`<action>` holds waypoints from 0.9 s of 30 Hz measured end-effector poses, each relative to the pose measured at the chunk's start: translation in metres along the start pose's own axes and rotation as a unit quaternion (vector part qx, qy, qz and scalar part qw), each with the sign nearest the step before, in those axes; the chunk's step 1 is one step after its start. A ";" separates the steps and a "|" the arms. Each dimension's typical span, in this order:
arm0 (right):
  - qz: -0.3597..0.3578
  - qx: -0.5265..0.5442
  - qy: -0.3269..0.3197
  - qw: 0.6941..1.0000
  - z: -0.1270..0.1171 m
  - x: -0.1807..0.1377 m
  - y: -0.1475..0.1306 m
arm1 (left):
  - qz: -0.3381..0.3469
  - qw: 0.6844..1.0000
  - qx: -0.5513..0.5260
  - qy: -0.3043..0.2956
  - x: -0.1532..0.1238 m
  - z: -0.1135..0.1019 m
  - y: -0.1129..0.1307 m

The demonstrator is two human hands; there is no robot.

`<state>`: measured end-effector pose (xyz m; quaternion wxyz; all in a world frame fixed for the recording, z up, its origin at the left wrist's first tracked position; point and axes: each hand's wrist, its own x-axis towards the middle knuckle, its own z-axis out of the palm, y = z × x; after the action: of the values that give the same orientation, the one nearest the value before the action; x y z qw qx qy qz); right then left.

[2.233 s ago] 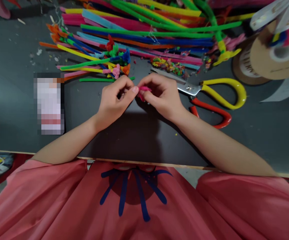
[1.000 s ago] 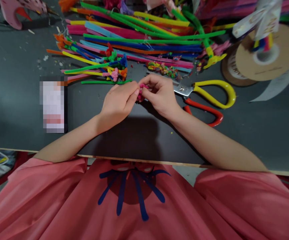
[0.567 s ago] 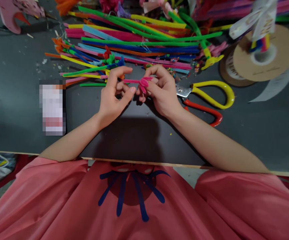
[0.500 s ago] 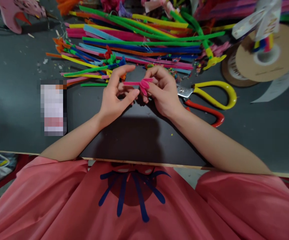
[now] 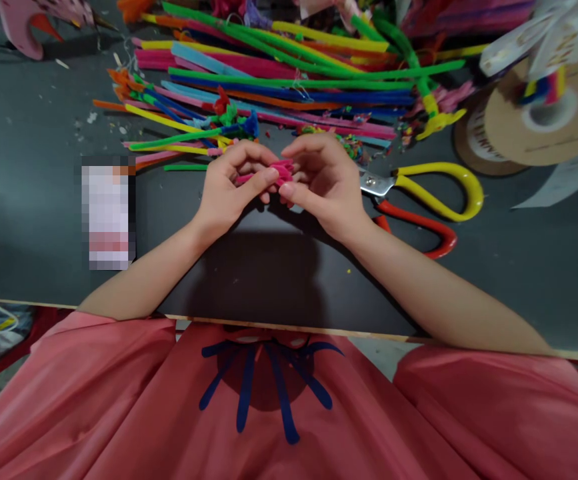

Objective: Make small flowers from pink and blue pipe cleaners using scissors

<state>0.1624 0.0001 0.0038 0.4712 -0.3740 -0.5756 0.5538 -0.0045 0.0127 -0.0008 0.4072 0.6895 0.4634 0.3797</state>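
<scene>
A small bright pink pipe-cleaner flower (image 5: 283, 171) is held above the dark table, its petals bunched between my two hands. My left hand (image 5: 236, 180) pinches it with the thumb lying across the base of the petals, and a bit of pink stem shows left of that thumb. From the other side, my right hand (image 5: 326, 183) has curled fingers and a thumb tip against the lower petals. Its inner fingertips are partly hidden behind the flower. Just right of my right hand lie scissors (image 5: 376, 183) with one yellow and one red handle.
Colourful pipe cleaners (image 5: 279, 83) are heaped across the back. At the right stands a cardboard ribbon spool (image 5: 513, 133) with white ribbon. A blurred-out rectangular object (image 5: 107, 213) lies left of my hands. A pink glue gun (image 5: 21, 30) rests at the far left corner.
My left hand has closed from loosely spread fingers to a pinch on the flower's base. The right hand has loosened its pinch and shifted to the petals' outer side.
</scene>
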 end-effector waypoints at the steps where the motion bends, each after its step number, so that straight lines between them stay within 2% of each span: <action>1: -0.004 -0.008 0.007 1.000 0.000 0.000 0.000 | -0.004 1.000 -0.001 -0.004 0.000 0.000 0.000; 7: -0.028 0.016 0.026 0.999 0.002 0.000 0.001 | 0.018 1.000 -0.009 0.000 0.000 -0.001 0.004; 15: -0.005 0.024 0.034 0.999 0.005 0.000 0.000 | 0.044 0.999 0.022 -0.009 0.000 0.000 0.000; 22: 0.004 0.065 0.029 0.997 0.004 0.001 -0.001 | 0.094 0.990 -0.105 -0.004 0.006 0.000 -0.004; 27: 0.008 0.062 0.044 0.997 0.004 0.002 0.000 | 0.094 0.986 -0.135 -0.008 0.007 0.001 -0.002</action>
<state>0.1578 0.0009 0.0048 0.5134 -0.3728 -0.5160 0.5755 -0.0022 0.0197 -0.0024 0.4626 0.6716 0.3379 0.4699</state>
